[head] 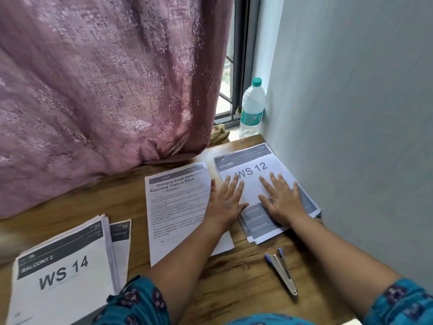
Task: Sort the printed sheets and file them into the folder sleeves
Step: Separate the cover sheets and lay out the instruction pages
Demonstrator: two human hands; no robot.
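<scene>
A stack of printed sheets headed "KITCHEN WS 12" (250,160) lies at the table's far right corner against the wall. My left hand (226,202) and my right hand (281,200) both rest flat on it, fingers straight and spread. Left of that stack lies a text sheet titled "Charging Small Items and Returning Them to Place" (178,207), partly under my left forearm. At the near left sits a thick pile topped by "BALCONY 2 WS 14" (63,273), with another sheet (120,233) poking out beside it. No folder shows.
A stapler (282,270) lies on the wooden table (246,289) near my right forearm. A water bottle (252,109) stands on the window sill at the back. A pink curtain (105,90) hangs over the table's far edge. A grey wall (363,113) bounds the right side.
</scene>
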